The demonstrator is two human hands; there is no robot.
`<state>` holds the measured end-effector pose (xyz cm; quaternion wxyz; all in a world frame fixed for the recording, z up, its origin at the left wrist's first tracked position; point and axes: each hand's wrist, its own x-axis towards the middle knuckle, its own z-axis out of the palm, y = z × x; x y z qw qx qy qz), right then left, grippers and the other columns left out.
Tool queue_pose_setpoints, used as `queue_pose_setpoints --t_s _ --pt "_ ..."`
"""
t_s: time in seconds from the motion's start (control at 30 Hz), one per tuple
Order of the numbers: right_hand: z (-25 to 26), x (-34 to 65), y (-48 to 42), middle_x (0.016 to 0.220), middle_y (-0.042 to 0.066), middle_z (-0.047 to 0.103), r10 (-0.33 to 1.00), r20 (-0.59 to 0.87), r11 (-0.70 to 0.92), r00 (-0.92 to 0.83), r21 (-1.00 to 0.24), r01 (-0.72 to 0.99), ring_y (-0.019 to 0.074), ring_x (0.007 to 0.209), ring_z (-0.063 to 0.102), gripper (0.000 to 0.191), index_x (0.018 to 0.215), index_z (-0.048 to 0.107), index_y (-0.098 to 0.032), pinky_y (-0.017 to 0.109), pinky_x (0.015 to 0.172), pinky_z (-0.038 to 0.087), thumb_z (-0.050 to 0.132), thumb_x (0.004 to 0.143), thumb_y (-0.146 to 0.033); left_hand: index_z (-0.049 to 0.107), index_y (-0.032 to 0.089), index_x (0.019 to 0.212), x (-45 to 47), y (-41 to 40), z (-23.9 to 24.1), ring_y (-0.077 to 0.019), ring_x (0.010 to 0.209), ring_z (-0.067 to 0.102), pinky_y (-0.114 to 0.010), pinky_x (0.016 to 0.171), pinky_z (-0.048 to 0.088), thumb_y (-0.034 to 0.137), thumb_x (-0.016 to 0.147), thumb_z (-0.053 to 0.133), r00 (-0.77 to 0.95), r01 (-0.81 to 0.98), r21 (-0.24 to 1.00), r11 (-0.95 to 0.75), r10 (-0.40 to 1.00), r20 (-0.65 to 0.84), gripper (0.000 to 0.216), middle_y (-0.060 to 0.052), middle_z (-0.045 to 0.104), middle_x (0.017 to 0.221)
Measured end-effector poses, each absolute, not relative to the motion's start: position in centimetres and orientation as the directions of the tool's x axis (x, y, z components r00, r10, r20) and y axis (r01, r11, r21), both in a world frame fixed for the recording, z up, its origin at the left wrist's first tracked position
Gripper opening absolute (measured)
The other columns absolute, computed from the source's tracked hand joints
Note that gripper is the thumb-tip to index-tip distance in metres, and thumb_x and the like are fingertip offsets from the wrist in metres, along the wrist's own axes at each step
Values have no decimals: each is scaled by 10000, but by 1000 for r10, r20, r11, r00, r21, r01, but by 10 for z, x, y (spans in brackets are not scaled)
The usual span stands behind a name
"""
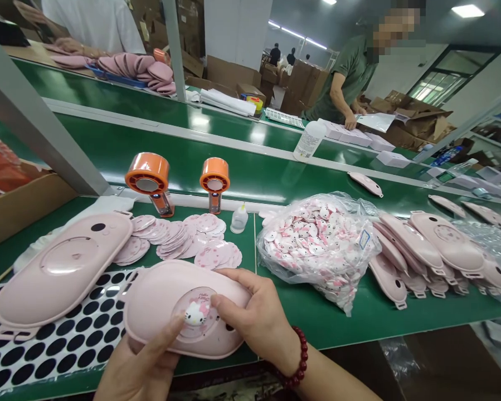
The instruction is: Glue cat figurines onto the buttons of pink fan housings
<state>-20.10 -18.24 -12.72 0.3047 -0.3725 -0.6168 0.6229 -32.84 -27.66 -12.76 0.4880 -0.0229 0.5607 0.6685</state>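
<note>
Pink plastic casing (158,301) rests under the left thumb (175,329) and right fingers (233,275).

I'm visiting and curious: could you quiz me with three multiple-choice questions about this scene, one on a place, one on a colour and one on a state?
1. Where is the clear plastic bag?
A. In a cardboard box
B. On the green belt
C. On the black-dotted sheet

2. What colour are the bracelet beads on the right hand?
A. Dark red
B. Blue
C. White

3. What is the state of the pink case?
A. Inside the bag
B. Lying untouched
C. Held in both hands

Answers:
1. B: the bag rests on the belt.
2. A: the beads show dark red.
3. C: the left hand and right hand grip it.
</note>
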Motion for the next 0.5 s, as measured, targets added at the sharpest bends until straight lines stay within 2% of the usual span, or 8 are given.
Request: queue_pose_setpoints --t_s 0.07,0.2,0.3,0.37,0.43,0.5 --pt "-128 -203 -182 1062 45 775 849 -73 -44 -524 -997 68 235 976 722 346 1091 778 -187 314 877 585 754 760 -286 623 356 1318 -327 -277 -127 -325 1250 592 -274 812 618 139 473 911 -527 -667 737 114 628 -573 919 4 639 1390" --pt "-128 -204 -180 1098 44 762 843 -35 30 -537 -993 110 222 1005 709 346 1126 771 -198 315 941 560 739 800 -305 610 334 1336 -326 -270 -120 -340 1234 599 -306 826 626 98 466 890 -541 -642 756 127 624 -564 943 -1 619 1415" --pt "-127 -200 -178 1150 55 744 810 100 260 -578 -944 201 220 1035 700 403 1230 722 -199 331 964 555 688 860 -357 600 342 1344 -330 -267 -121 -326 1229 605 -297 826 626 100 499 885 -560 -621 772 133 614 -556 924 5 616 1420" --pt "-128 -198 -177 1274 97 691 748 264 514 -609 -811 280 270 1144 657 607 1364 625 -167 395 1015 538 703 831 -448 597 356 1344 -333 -265 -123 -319 1237 601 -308 854 621 126 524 881 -572 -614 781 114 617 -540 897 24 608 1431" --pt "-129 -199 -177 1367 158 626 636 419 733 -648 -592 336 332 1217 608 884 1473 491 -95 466 1050 518 743 750 -538 598 353 1343 -333 -261 -124 -322 1250 592 -326 889 612 136 521 882 -586 -612 788 74 626 -514 896 28 612 1426" --pt "-129 -202 -177 1350 216 625 535 509 840 -674 -400 365 364 1174 626 1047 1500 409 -19 487 1003 551 758 688 -580 597 330 1347 -328 -256 -121 -328 1256 590 -331 908 604 170 510 901 -612 -597 802 33 628 -481 905 3 633 1402"
